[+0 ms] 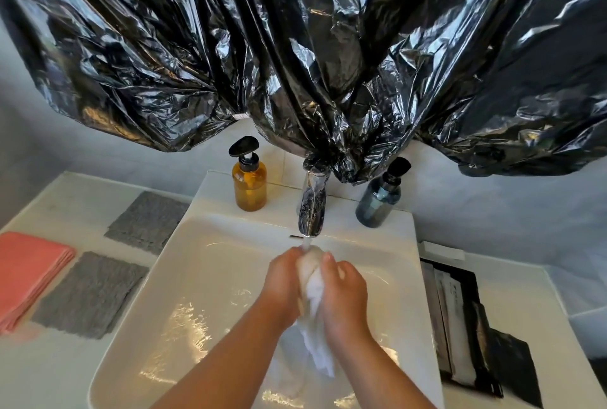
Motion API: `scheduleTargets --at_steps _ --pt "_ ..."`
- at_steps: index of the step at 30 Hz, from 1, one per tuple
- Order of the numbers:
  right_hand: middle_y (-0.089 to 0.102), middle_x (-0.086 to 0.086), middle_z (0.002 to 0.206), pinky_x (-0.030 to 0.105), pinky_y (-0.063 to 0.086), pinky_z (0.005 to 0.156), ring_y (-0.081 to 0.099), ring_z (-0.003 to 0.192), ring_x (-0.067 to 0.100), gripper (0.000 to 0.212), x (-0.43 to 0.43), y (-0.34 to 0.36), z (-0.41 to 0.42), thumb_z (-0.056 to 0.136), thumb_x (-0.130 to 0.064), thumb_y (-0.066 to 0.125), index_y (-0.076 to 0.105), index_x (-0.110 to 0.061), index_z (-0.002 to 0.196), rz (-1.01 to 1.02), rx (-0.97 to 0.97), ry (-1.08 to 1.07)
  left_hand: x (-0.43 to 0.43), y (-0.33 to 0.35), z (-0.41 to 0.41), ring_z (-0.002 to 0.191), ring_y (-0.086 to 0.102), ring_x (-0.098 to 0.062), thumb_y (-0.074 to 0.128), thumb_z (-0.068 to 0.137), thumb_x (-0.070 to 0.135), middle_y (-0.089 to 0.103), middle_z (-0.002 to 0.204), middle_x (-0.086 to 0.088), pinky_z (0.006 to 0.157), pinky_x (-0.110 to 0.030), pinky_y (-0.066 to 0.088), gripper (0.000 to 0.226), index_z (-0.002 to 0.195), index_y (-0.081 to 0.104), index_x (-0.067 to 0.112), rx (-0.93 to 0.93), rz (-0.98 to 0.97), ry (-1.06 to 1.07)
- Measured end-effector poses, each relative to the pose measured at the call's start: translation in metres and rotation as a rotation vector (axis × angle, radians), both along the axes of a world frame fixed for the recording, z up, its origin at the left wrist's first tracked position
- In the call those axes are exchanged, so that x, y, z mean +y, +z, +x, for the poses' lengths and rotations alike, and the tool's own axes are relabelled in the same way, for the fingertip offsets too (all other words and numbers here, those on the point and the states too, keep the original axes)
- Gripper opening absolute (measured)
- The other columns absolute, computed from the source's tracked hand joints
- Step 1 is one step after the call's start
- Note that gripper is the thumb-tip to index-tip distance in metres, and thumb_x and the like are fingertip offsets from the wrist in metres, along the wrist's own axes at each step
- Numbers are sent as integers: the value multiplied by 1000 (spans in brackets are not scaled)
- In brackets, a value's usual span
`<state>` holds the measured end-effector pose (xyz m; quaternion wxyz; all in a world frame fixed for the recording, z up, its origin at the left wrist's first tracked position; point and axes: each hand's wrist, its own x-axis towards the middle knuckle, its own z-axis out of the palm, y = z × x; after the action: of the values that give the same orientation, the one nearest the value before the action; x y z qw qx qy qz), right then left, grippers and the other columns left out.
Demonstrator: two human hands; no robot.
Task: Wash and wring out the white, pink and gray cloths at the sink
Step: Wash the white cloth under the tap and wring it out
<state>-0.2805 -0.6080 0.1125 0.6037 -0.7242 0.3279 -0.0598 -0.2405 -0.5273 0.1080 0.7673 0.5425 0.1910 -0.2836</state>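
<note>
You are on the first of the three: the white cloth (312, 297) is bunched right under the tap (311, 208), in the running water over the sink (203, 261). Your left hand (284, 280) and right hand (345, 293) flank it, fingers (328, 259) clamped round it. This looks like the rinse-and-squeeze step. Next you likely need a firm twist to wring it, then a reach well left of the tap, where the pink cloth (29, 270) and gray cloths (88, 293) lie on the table (65, 192)
</note>
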Motion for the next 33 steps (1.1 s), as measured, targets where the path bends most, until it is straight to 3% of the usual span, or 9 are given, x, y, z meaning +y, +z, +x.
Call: scheduleTargets --at_steps 3,5,10,15,18,22,26,29,33 --pt "54 7 64 41 46 70 53 69 28 41 1 -9 27 99 -29 56 47 -14 62 -65 47 13 11 -8 1 62 57 -19 48 99 13 61 67 -9 57 -20 47 29 74 62 7 -66 20 -86" --pt "48 5 63 38 40 64 48 66 26 41 -3 -10 45 100 -25 56 44 -14 62 -68 94 74 22 -13 3 65 58 -23 60 81 26 63 66 -10 67 -27 46 24 67 69 9 -110 42 -169" --pt "47 7 75 33 34 64 44 69 20 31 -31 1 59 103 -31 55 51 -9 81 79 -1 48 63 -28 -6 99 63 -11 77 68 64 69 108 13 93 -38 52 56 106 71 24 -270 384 -601" --pt "42 8 77 37 29 71 41 73 20 42 -78 26 30 87 -49 63 47 -11 79 9 -20 355 84 -19 11 122 58 -19 65 92 44 58 138 5 105 -32 44 51 139 55 26 -415 905 -823" --pt "50 3 78 34 33 67 47 74 17 27 -90 40 13 100 -31 60 54 -7 88 -111 -26 469 80 5 27 117 58 -19 67 88 24 62 133 1 97 -30 46 45 133 58 24 -596 983 -898" --pt "51 1 81 34 36 70 48 77 15 19 -78 39 12 102 -25 57 58 -10 91 -134 -89 472 51 5 25 112 61 -17 74 75 45 64 124 2 100 -40 49 60 130 58 26 -550 584 -825" --pt "52 -6 70 32 38 66 48 70 14 25 -60 29 17 101 -34 57 59 -16 84 -44 -111 267 32 -5 10 86 67 -27 62 90 37 72 94 -16 87 -51 53 29 85 74 11 -291 95 -324" --pt "49 -12 61 31 36 64 43 63 11 31 -38 11 6 101 -36 56 54 -18 76 -1 -112 173 28 -11 10 87 71 -33 44 104 32 73 92 -21 85 -40 53 49 83 80 6 -3 -231 84" --pt "65 -7 87 38 50 78 61 81 11 34 -1 -25 -24 93 -52 36 56 -26 100 -108 -6 357 22 -12 9 98 70 -37 44 102 55 75 97 -22 95 -47 52 61 106 69 -1 102 -90 225"
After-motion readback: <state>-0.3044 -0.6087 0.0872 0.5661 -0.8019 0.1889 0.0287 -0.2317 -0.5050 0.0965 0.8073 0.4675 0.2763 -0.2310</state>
